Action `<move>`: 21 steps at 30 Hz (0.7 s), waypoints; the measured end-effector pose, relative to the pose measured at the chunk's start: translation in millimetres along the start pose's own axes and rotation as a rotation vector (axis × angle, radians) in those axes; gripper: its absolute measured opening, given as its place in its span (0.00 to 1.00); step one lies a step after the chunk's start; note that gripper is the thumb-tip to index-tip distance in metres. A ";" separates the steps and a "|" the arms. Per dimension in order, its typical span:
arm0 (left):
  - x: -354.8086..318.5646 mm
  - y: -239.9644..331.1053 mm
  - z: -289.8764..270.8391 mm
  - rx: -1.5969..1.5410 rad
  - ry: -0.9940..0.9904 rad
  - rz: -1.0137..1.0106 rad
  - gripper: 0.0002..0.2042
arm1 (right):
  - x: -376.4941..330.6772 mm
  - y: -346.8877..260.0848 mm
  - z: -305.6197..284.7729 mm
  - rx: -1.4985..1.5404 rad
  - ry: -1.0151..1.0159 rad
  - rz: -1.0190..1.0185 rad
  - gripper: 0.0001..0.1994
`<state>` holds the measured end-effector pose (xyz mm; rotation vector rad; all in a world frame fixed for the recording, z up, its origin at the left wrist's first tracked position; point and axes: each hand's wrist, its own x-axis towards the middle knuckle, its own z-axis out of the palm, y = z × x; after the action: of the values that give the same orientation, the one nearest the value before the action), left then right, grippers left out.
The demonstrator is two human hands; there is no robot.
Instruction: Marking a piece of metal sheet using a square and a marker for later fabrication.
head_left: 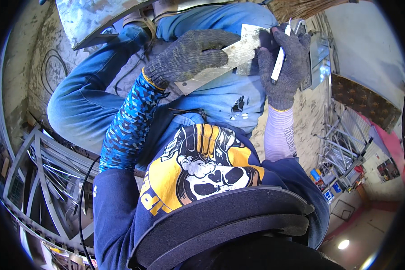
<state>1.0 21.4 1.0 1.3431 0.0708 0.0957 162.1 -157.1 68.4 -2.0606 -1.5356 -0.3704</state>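
Observation:
My left hand (189, 56), in a dark grey knit glove, is closed on a flat metal strip (202, 77), its thumb lying along the strip's face. The strip slants up to the right, across a thin square metal plate (251, 66) above my thigh. At the plate's right side is my right hand (290, 60), gloved the same way and closed around a slim white pen-like tool (279, 64). A thin point shows at the tool's upper end. My right fingertips are close to the strip's far end, and the glove hides part of that contact.
A large metal sheet (92, 20) stands at the upper left. Metal frames and bars (42, 180) fill the lower left, beside a black cable (80, 211). On the right are a dark brown patterned panel (364, 100), a metal rack (342, 139) and small blue items (328, 195).

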 end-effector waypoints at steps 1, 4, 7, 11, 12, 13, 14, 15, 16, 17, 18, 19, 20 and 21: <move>-0.7 1.1 0.8 0.000 -0.002 0.001 0.22 | -0.9 -1.7 -1.5 -0.002 -0.026 0.015 0.18; -1.5 2.4 0.9 -0.084 -0.011 -0.024 0.23 | -0.9 -5.7 -3.0 -0.014 -0.062 0.038 0.20; -2.6 -0.2 3.2 -0.120 -0.003 -0.022 0.22 | -4.6 -0.9 -0.3 -0.044 -0.064 0.028 0.20; -1.6 0.1 4.3 -0.012 0.019 0.000 0.22 | -5.4 2.3 1.2 -0.035 -0.049 0.006 0.19; -1.2 0.1 3.7 0.039 0.010 0.005 0.21 | -5.0 1.6 1.3 -0.034 -0.049 0.005 0.19; -1.1 -1.5 3.6 0.039 0.011 0.005 0.21 | -4.5 0.3 1.3 -0.042 -0.050 0.013 0.19; -0.9 -2.9 3.9 0.018 0.009 0.019 0.21 | -3.8 -0.5 1.2 -0.050 -0.051 0.020 0.20; -0.9 -3.9 4.3 -0.003 0.008 0.034 0.22 | -3.4 -0.7 1.6 -0.049 -0.051 0.019 0.20; -1.2 -4.6 4.9 -0.003 0.008 0.034 0.22 | -2.9 -0.8 2.1 -0.038 -0.028 0.020 0.19; -1.4 -4.5 5.7 -0.037 0.011 0.022 0.22 | -2.9 -0.7 2.5 -0.027 -0.005 0.021 0.18; -1.5 -4.6 6.3 -0.071 0.013 0.010 0.22 | -2.9 -0.7 2.6 -0.026 -0.005 0.021 0.18; -1.4 -5.7 6.4 -0.071 0.014 0.010 0.22 | -2.9 -0.7 2.6 -0.030 -0.010 0.024 0.18; -1.0 -6.5 6.3 -0.038 0.020 0.030 0.21 | -2.9 -0.7 2.7 -0.033 -0.015 0.026 0.19; -0.9 -6.9 6.3 -0.005 0.026 0.051 0.21 | -3.1 -0.6 2.9 -0.032 -0.015 0.025 0.19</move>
<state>0.9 13.6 -4.3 1.3388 0.0583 0.1563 160.3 -157.8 64.6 -2.1101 -1.5202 -0.3725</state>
